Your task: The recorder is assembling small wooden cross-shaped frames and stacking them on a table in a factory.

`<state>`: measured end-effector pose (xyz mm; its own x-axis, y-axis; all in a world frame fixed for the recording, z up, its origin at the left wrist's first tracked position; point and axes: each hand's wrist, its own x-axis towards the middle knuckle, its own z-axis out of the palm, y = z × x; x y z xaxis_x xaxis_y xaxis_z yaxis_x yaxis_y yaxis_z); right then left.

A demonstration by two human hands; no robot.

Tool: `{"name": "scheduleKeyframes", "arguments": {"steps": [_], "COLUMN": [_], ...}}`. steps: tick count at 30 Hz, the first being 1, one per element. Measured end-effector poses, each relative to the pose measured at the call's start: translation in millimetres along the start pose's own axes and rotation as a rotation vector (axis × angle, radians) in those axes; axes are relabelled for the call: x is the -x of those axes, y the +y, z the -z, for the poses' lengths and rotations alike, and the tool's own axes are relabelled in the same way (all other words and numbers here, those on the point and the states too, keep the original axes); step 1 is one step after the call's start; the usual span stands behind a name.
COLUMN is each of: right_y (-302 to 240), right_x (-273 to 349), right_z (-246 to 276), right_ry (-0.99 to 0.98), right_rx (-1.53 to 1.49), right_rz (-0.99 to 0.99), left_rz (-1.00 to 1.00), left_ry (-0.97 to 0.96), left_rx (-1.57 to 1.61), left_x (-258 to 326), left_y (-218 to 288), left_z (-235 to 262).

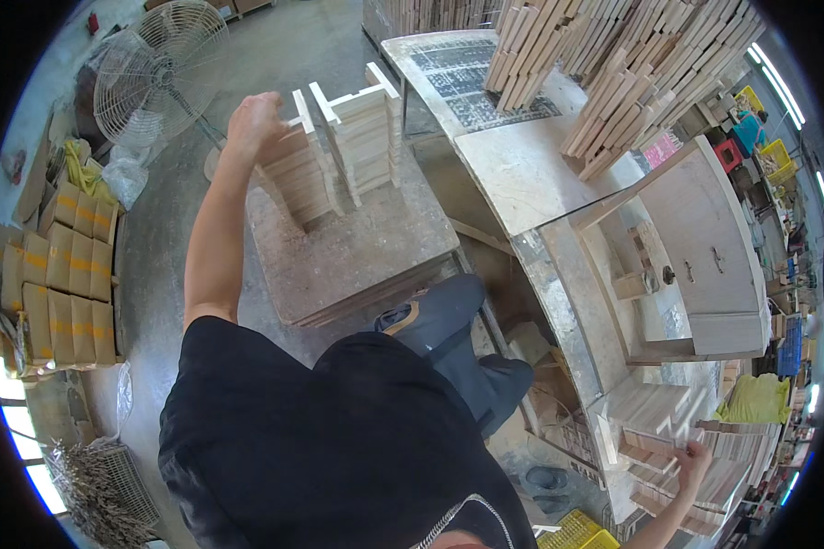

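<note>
In the head view, the person's left hand [257,119] reaches far left, over the upper corner of a left stack of pale wooden pieces [298,180]. Its fingers curl downward over the wood, but their tips are hidden, so it cannot be told whether they grip it. Just right of this stack stands a second stack of wooden pieces [366,139]; both rest on a low platform [375,256] in front of the person.

The right hand [694,463] is at the near right, touching or just beside slatted wooden parts [648,452] at the near end of a long counter [522,178]. It is too small and blurred to tell whether it is closed on one of them.

At the far end of the counter, bundles of wooden strips [531,50] stand upright. Between them and the right hand sits a large wooden cabinet section [719,233] with a dark knob [668,274]. On the far left is a wire-caged fan [162,73]; nearer on that side, taped cardboard boxes [69,265] are piled on the floor [169,247]. A pair of dark sandals [547,478] lies near the counter's base.
</note>
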<state>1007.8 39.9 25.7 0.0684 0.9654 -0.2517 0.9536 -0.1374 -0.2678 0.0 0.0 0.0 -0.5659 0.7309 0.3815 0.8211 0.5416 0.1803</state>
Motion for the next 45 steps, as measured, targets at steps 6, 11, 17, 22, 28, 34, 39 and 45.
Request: {"name": "scheduleKeyframes", "arguments": {"steps": [6, 11, 17, 22, 28, 34, 39, 45], "right_y": [-41.9, -154.3, -275.2, -338.2, -339.3, -329.5, -319.6, -313.2], "right_x": [91.5, 156.9, 113.1, 90.7, 44.1, 61.0, 50.4, 24.5], "right_z": [-24.7, -98.2, -149.9, -175.4, -253.1, -281.1, -277.6, -286.8], "right_ry": [0.680, 0.768, 0.716, 0.309, -0.004, 0.055, 0.034, 0.077], "right_rx": [-0.253, -0.182, -0.127, -0.477, -0.789, -1.002, -1.136, -1.202], "right_rz": [0.012, 0.039, 0.371, 0.287, 0.242, 0.258, 0.105, 0.179], "left_rz": [-0.160, -0.221, -0.059, -0.356, -0.968, -1.083, -1.018, -0.863], "left_ry": [-0.306, -0.072, 0.175, 0.422, -0.676, -0.850, -1.051, -1.257], "left_rx": [-0.398, -0.203, 0.226, 0.635, 1.062, 1.073, 1.107, 1.095], "left_x": [4.5, 3.9, 23.0, 115.6, 232.6, 232.4, 228.0, 211.9], "left_y": [-83.6, -76.4, -120.5, 31.5, 204.8, 287.2, 321.5, 349.6], "left_z": [-36.2, -56.6, -22.3, 17.4, 0.3, -60.9, -77.5, -85.4]}}
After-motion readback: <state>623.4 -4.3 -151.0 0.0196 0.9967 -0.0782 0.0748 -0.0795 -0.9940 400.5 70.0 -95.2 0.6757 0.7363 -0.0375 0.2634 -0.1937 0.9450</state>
